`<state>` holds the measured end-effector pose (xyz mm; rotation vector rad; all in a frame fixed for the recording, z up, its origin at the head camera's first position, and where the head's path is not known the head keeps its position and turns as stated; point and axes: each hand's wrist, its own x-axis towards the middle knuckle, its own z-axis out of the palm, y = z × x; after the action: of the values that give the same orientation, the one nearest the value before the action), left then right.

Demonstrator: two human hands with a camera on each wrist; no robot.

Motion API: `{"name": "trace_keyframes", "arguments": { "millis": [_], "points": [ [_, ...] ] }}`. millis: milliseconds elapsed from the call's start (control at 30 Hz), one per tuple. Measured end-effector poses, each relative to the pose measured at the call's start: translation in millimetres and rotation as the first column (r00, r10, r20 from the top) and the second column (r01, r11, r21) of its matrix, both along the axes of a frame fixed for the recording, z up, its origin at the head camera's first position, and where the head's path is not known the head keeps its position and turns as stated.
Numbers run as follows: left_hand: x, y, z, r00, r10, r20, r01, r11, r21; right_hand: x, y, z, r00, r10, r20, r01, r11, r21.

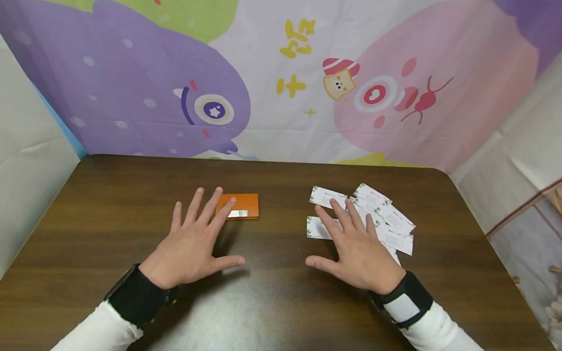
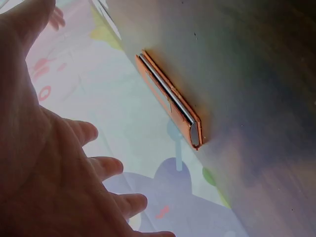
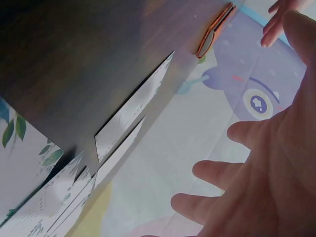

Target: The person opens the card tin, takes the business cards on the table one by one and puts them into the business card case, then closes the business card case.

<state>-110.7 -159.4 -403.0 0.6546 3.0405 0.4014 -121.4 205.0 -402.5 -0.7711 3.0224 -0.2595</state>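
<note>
My left hand (image 1: pixel 189 242) hovers over the table with its fingers spread and holds nothing. Its fingertips overlap an orange folded card case (image 1: pixel 245 201) in the head view. From the left wrist, the case (image 2: pixel 170 101) shows its edge, with something silvery between its covers. On the other side, my right hand (image 1: pixel 360 248) is spread flat in the air, likewise holding nothing. Behind and beneath it lie several white printed cards (image 1: pixel 397 239) with green leaf patterns, some overlapping. The right wrist view shows the cards (image 3: pixel 131 111) lying flat; one hand partly hides them in the head view.
The dark wooden table (image 1: pixel 274 313) has its far edge against a hanging cloth (image 1: pixel 283 128) with cartoon figures. Pale cloth (image 1: pixel 20 146) hangs at the left side, and more fabric (image 1: pixel 525 156) at the right. Both wrists wear black bands (image 1: pixel 141 298).
</note>
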Motion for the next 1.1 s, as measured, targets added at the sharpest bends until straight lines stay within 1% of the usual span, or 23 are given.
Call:
{"name": "trace_keyframes", "arguments": {
  "millis": [133,333,733,967,1100],
  "points": [
    [-6.1,-1,-0.3,1.000,-0.001,0.012,0.001,1.000,0.006,-1.1,-1,0.3,1.000,0.002,0.003,-0.002,1.000,0.002],
    [-18.0,-4,-3.6,1.000,-0.014,0.016,0.014,1.000,0.021,-2.0,-2,-0.2,1.000,0.002,0.003,-0.002,1.000,-0.001],
    [-41.2,-9,-8.1,0.999,-0.020,0.038,0.018,0.999,0.040,-1.6,-2,-1.1,1.000,0.005,-0.006,-0.005,1.000,-0.002],
    [-51.6,-11,-10.4,0.999,-0.038,0.011,0.037,0.997,0.061,-1.6,-4,-0.9,1.000,0.008,-0.013,-0.008,1.000,-0.006],
    [-57.4,-11,-11.4,0.999,-0.051,0.012,0.050,0.997,0.064,-1.7,-4,-1.0,1.000,0.007,-0.016,-0.007,1.000,-0.008]
  ]
}}
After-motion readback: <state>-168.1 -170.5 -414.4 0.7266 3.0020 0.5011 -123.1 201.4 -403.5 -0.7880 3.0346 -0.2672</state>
